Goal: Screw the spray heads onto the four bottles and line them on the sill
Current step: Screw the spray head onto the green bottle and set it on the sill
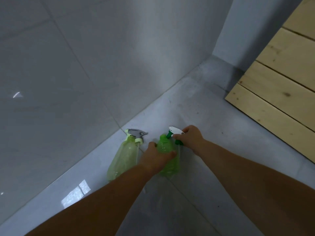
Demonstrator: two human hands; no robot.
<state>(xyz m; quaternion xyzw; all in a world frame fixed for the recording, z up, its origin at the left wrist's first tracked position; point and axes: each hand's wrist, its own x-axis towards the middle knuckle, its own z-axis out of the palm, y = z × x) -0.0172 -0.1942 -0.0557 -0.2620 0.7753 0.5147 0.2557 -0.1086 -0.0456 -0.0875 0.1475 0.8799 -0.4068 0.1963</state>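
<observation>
Pale green, the left bottle (123,160) lies on the grey ledge with its grey spray head (136,133) loose at the neck. Next over, the left hand (156,159) wraps the darker green bottle (167,157), while the right hand (190,139) pinches the white-and-green spray head (175,133) beside its open neck. Seating this head looks like the step in hand; next it needs centring over the threads, then turning

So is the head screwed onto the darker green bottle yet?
No. The head sits beside the bottle's bare neck, in the right hand.

Grey tiled floor (196,103), meets glossy wall. Pale green bottle (125,157) lying on it, grey spray head (136,133) loose beside neck.
</observation>
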